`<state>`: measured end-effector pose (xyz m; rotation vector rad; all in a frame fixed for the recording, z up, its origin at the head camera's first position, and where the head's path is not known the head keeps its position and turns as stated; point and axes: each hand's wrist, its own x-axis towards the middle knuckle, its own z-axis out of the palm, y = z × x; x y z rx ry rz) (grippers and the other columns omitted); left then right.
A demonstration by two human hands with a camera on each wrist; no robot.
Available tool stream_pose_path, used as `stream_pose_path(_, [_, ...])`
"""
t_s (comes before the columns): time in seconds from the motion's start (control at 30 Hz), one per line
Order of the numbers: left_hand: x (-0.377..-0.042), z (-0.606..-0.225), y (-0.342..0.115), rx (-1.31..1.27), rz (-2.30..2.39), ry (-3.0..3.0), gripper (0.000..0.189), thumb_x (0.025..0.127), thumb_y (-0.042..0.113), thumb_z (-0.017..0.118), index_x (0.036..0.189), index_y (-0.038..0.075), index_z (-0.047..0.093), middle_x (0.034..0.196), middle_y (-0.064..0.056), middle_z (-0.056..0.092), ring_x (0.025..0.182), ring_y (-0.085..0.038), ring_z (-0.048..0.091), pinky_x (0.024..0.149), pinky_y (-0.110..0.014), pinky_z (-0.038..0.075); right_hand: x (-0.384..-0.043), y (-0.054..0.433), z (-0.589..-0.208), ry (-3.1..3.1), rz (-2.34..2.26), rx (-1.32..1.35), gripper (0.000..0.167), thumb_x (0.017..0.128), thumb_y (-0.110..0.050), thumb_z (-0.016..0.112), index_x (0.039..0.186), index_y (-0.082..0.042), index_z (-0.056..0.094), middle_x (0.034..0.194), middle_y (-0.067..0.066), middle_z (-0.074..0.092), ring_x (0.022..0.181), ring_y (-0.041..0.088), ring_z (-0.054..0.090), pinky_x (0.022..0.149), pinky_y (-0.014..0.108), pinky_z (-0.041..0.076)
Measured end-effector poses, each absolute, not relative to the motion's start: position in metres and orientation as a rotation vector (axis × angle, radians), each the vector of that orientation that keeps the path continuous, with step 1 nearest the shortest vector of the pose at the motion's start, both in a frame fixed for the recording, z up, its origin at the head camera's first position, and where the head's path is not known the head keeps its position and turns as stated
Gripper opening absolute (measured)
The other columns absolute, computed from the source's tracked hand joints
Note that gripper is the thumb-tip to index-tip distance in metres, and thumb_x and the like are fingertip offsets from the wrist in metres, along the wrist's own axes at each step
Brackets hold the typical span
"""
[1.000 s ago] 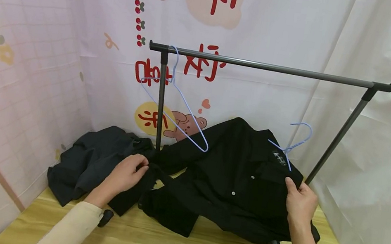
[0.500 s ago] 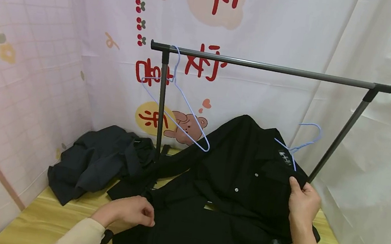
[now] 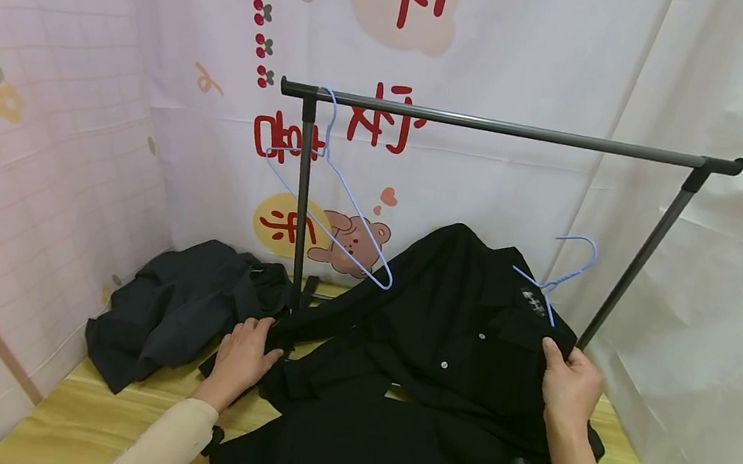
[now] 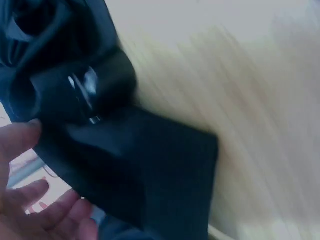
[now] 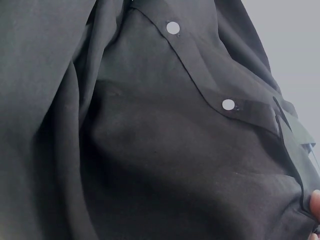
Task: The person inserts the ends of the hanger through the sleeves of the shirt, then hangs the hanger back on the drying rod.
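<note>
A black shirt [image 3: 428, 335] with white buttons is spread over the table, its shoulder part raised at the right. A light-blue wire hanger [image 3: 572, 272] pokes out of its collar. My right hand [image 3: 573, 387] pinches the shirt near the collar, thumb on top; in the right wrist view only a bit of the thumb [image 5: 315, 204] shows at the edge. At the shirt's left end, my left hand [image 3: 241, 360] lies by the sleeve [image 3: 316, 319]. In the left wrist view, its thumb and fingers [image 4: 55, 212] are apart beside dark cloth [image 4: 150, 165], with nothing pinched between them.
A grey metal clothes rack [image 3: 500, 126] stands across the table. A second blue hanger [image 3: 358, 222] hangs at its left end. A crumpled dark garment [image 3: 182, 308] lies at the left. Wooden table [image 3: 101, 432] shows in front; printed white cloth [image 3: 512, 46] hangs behind.
My left hand has come toward the front, where part of the shirt now lies spread, then gone back up beside the sleeve. My right hand keeps its hold near the collar.
</note>
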<state>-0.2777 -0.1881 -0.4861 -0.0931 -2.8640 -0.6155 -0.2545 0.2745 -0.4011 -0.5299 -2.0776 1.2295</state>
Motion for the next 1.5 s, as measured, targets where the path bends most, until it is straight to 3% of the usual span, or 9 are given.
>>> stream_pose_path(0.1, [-0.282,-0.488,-0.196,-0.061,-0.511,-2.907,0.055,0.092,0.023,0.073,0.136,-0.001,0.054,0.125,-0.023,0.058,0.111,-0.043,0.053,0.087,-0.057,0.042,-0.255,0.274,-0.401,-2.082,1.231,-0.53,0.049,0.095,-0.036,0.068,0.07,0.006,0.064,0.055,-0.002,0.051,0.062,0.015,0.043,0.051,0.027,0.034])
stream_pose_path(0.27, [-0.286,-0.48,-0.204,-0.123,-0.52,-2.903,0.007,0.093,0.01,0.067,0.096,0.007,0.072,0.083,-0.006,0.065,0.07,-0.024,0.059,0.066,-0.043,0.049,-0.254,0.274,-0.401,-2.093,1.228,-0.531,0.047,0.095,-0.037,0.068,0.077,0.007,0.068,0.057,-0.004,0.055,0.063,0.013,0.046,0.052,0.026,0.036])
stream_pose_path(0.37, [-0.288,-0.474,-0.205,-0.112,-0.652,-2.868,0.009,0.096,0.009,0.061,0.091,0.009,0.069,0.072,-0.001,0.059,0.059,-0.017,0.052,0.056,-0.037,0.045,-0.254,0.274,-0.401,-2.104,1.211,-0.539,0.049,0.095,-0.038,0.068,0.073,0.006,0.066,0.058,0.0,0.055,0.064,0.016,0.046,0.052,0.027,0.035])
stream_pose_path(0.57, [-0.289,-0.476,-0.195,-0.141,-0.729,-2.96,0.017,0.097,0.025,0.065,0.094,0.011,0.074,0.075,-0.001,0.062,0.059,-0.016,0.054,0.053,-0.034,0.043,-0.255,0.274,-0.403,-2.116,1.19,-0.539,0.052,0.095,-0.038,0.067,0.063,0.001,0.058,0.058,0.004,0.05,0.063,0.019,0.044,0.051,0.029,0.033])
stream_pose_path(0.7, [-0.286,-0.485,-0.187,-0.204,-0.657,-3.081,0.027,0.093,0.035,0.069,0.1,0.01,0.075,0.092,-0.003,0.067,0.076,-0.02,0.061,0.066,-0.039,0.051,-0.254,0.274,-0.403,-2.114,1.191,-0.542,0.053,0.095,-0.038,0.068,0.059,-0.001,0.054,0.056,0.004,0.047,0.062,0.02,0.043,0.05,0.03,0.033])
stream_pose_path(1.07, [-0.275,-0.501,-0.161,-0.413,-0.407,-3.02,0.021,0.089,0.027,0.075,0.104,0.011,0.076,0.087,-0.004,0.052,0.08,-0.025,0.055,0.068,-0.04,0.05,-0.252,0.276,-0.402,-2.08,1.255,-0.569,0.052,0.095,-0.041,0.067,0.062,-0.002,0.057,0.056,0.0,0.047,0.064,0.017,0.043,0.052,0.028,0.034])
stream_pose_path(1.17, [-0.273,-0.502,-0.155,-0.446,-0.359,-3.041,0.015,0.09,0.026,0.074,0.088,0.012,0.073,0.082,-0.002,0.052,0.076,-0.024,0.053,0.064,-0.038,0.047,-0.251,0.277,-0.402,-2.076,1.27,-0.569,0.053,0.095,-0.041,0.067,0.061,-0.002,0.055,0.055,0.0,0.043,0.062,0.017,0.041,0.05,0.028,0.034])
stream_pose_path(1.3, [-0.271,-0.503,-0.154,-0.448,-0.506,-3.011,0.034,0.09,0.017,0.072,0.065,0.015,0.05,0.067,0.001,0.044,0.06,-0.018,0.042,0.054,-0.031,0.033,-0.249,0.281,-0.404,-2.064,1.312,-0.598,0.052,0.094,-0.041,0.067,0.074,0.007,0.063,0.059,-0.004,0.049,0.069,0.019,0.044,0.054,0.027,0.036])
stream_pose_path(1.5, [-0.277,-0.483,-0.171,-0.153,-1.248,-2.85,0.013,0.096,0.012,0.062,0.085,0.006,0.06,0.069,-0.001,0.05,0.056,-0.014,0.042,0.057,-0.03,0.036,-0.243,0.297,-0.408,-1.964,1.456,-0.689,0.048,0.093,-0.039,0.069,0.066,0.0,0.062,0.057,-0.007,0.043,0.07,0.017,0.04,0.055,0.025,0.035])
